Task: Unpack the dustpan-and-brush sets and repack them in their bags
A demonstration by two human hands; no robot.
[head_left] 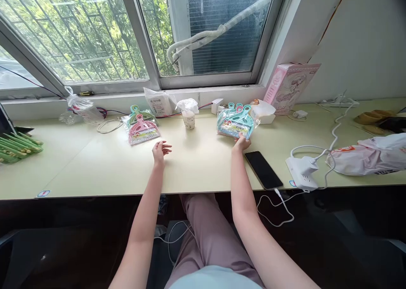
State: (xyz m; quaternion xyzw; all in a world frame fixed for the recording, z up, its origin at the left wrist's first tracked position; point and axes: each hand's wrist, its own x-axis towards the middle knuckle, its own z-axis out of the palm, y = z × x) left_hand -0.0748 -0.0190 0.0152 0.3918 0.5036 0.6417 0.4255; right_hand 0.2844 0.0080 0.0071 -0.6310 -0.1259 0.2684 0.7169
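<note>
My right hand (242,143) grips the lower right corner of a pile of mini dustpan and brush sets (235,122) in clear plastic bags. Blue, green and pink handles stick up at the top of this pile. My left hand (160,152) rests on the table with its fingers apart and nothing in it. Just beyond it lie a pink dustpan and brush set (143,130) and a green one (149,115), also bagged and partly overlapping. A black phone (264,170) lies beside my right wrist, a white cable at its near end.
A tissue-topped cup (189,119) stands between the two piles. A white tissue box (262,111) and a pink box (292,86) are behind on the right. A power strip (302,173) with cables and a plastic bag (369,156) lie right. Green stalks (19,147) lie far left.
</note>
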